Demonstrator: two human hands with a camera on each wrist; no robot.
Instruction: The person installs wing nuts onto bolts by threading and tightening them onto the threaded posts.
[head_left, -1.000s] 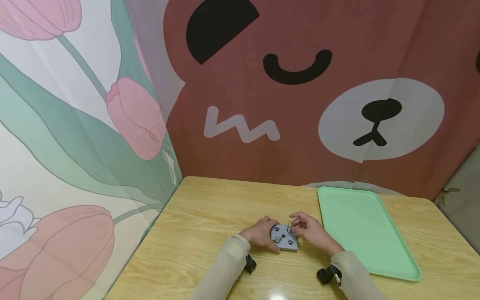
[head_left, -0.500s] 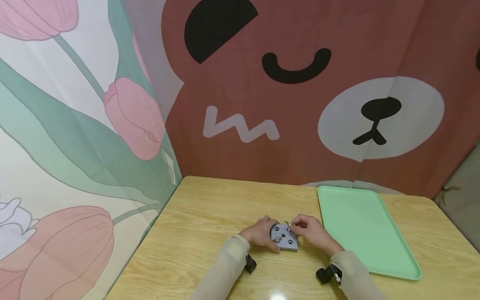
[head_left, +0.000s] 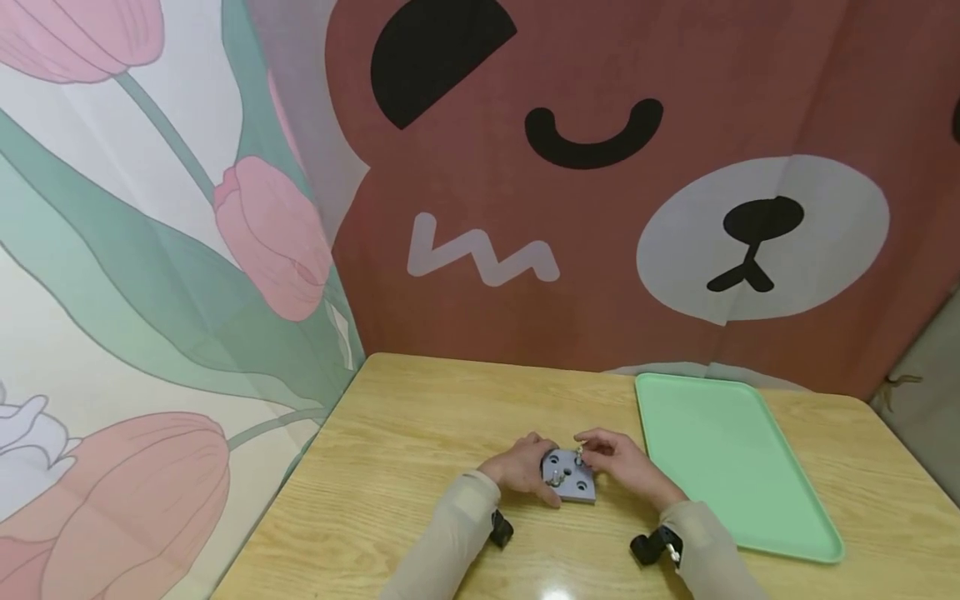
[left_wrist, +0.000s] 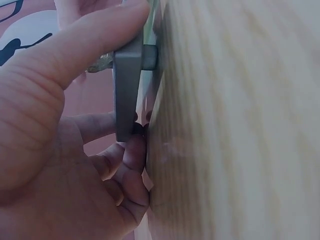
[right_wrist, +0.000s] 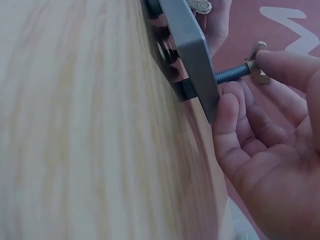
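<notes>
A grey plate with several holes (head_left: 576,492) is held just above the table, bolt heads showing under it in the wrist views. My left hand (head_left: 521,467) grips its left side, thumb along the near edge, fingers curled beneath in the left wrist view. A threaded bolt (right_wrist: 231,75) sticks up through the far right corner, with a brass-coloured wing nut (right_wrist: 257,62) at its end. My right hand (head_left: 622,467) has the thumb and a finger at that wing nut, the other fingers curled beside the plate. A second wing nut (head_left: 556,477) sits at the plate's left side.
A light green tray (head_left: 735,467) lies to the right of my right hand on the wooden table (head_left: 420,417). Printed cloth with a bear (head_left: 465,325) and tulips hangs behind and to the left.
Half a second ago my right fingertips were close together on the wing nut; now the index finger is spread away from the thumb, and the nut sits turned differently. My left hand stays put.
</notes>
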